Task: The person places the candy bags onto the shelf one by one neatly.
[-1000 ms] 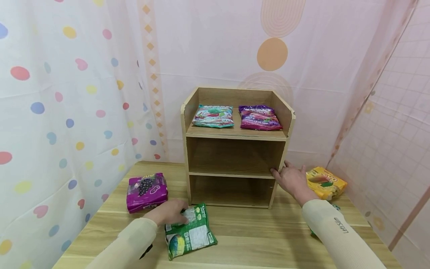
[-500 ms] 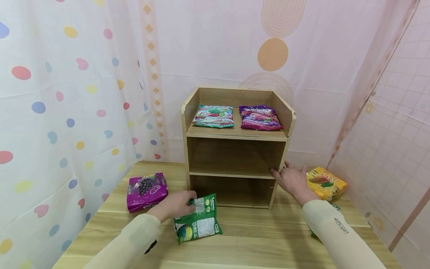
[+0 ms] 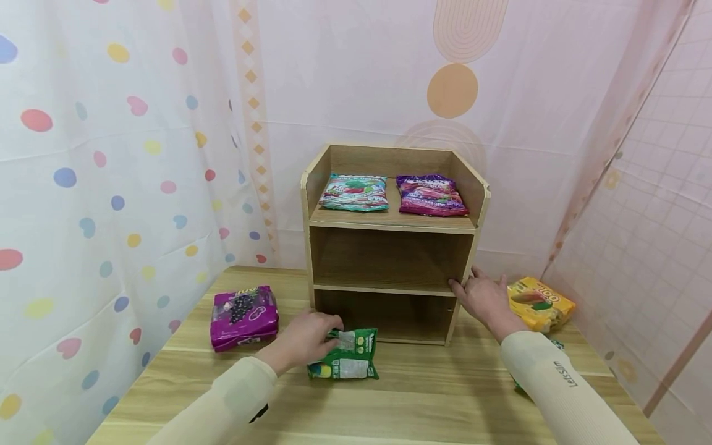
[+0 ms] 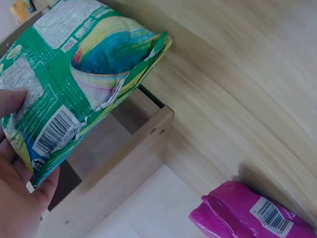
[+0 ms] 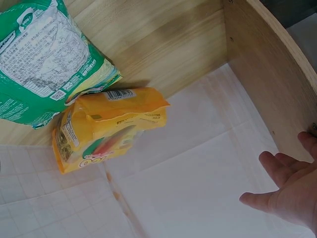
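My left hand (image 3: 305, 339) pinches a green snack bag (image 3: 356, 364) by its edge, just in front of the bottom compartment of a small wooden shelf (image 3: 394, 288). In the left wrist view the thumb lies on the face of this bag (image 4: 59, 84), which shows a barcode and a rainbow-coloured picture. My right hand (image 3: 486, 300) rests against the shelf's right side, its fingertips at the front edge by the middle board. Extended, spread fingers show on that hand (image 5: 292, 186) in the right wrist view, beside the wooden side panel (image 5: 277, 74).
A teal candy bag (image 3: 355, 193) and a purple one (image 3: 431, 195) lie on the top shelf. On the table (image 3: 423, 402), a purple grape package (image 3: 243, 316) sits left. A yellow mango package (image 3: 538, 303) sits right, with another green bag (image 5: 44, 62) beside it. Patterned curtains surround the table.
My left hand has moved right and slightly away from me with the green bag, which now stands in front of the bottom compartment. My right hand has stayed on the shelf's side.
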Action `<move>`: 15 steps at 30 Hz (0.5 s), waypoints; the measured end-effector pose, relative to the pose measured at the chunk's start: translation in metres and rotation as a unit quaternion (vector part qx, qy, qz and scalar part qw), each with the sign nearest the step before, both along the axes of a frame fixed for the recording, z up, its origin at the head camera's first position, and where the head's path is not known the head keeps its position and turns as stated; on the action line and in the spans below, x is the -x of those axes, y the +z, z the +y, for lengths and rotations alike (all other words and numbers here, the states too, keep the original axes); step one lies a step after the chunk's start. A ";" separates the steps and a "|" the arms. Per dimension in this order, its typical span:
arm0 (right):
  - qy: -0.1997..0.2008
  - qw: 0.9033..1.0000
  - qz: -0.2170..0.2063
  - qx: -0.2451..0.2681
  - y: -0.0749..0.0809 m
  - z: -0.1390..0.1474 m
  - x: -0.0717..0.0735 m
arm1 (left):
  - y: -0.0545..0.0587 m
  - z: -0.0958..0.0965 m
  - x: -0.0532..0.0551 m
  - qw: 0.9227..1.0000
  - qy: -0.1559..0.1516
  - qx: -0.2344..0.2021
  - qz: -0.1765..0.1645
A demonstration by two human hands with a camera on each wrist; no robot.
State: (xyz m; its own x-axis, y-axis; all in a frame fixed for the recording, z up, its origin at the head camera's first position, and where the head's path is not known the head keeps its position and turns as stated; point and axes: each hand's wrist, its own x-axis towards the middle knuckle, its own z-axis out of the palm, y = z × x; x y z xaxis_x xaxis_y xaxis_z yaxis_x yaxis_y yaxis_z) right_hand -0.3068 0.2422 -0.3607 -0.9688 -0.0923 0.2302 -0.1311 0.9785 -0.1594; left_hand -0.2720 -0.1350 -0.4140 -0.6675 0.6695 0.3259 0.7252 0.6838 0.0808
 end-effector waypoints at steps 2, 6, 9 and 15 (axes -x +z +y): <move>0.000 1.000 0.000 -0.001 0.000 0.000 0.000 | -0.001 0.002 -0.001 1.000 -0.012 -0.003 0.021; 0.000 1.000 -0.001 0.001 0.000 -0.001 0.001 | -0.002 0.003 -0.002 0.999 -0.030 -0.008 0.036; 0.000 1.000 -0.003 -0.001 0.000 0.000 0.001 | 0.004 0.003 -0.004 0.999 -0.034 -0.004 -0.005; 0.001 1.000 -0.006 0.000 0.000 0.000 0.001 | 0.017 0.005 -0.011 0.990 -0.046 0.029 -0.127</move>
